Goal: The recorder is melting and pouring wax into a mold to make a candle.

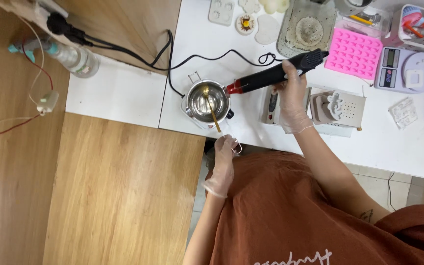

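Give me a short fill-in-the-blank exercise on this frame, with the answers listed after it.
1. The right hand holds a black heat gun with its red nozzle aimed into the ____.
2. A gold-coloured ____ rests inside the steel melting pot, its handle leaning over the rim.
3. The left hand hangs just off the ____ edge of the white table.
4. Both hands wear clear ____.

Missing words: steel melting pot; spoon; near; gloves

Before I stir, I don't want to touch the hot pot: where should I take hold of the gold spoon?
Grip the gold spoon by its handle end, which overhangs the pot's near rim, coming from the front, where the left hand is; its bowl lies inside.
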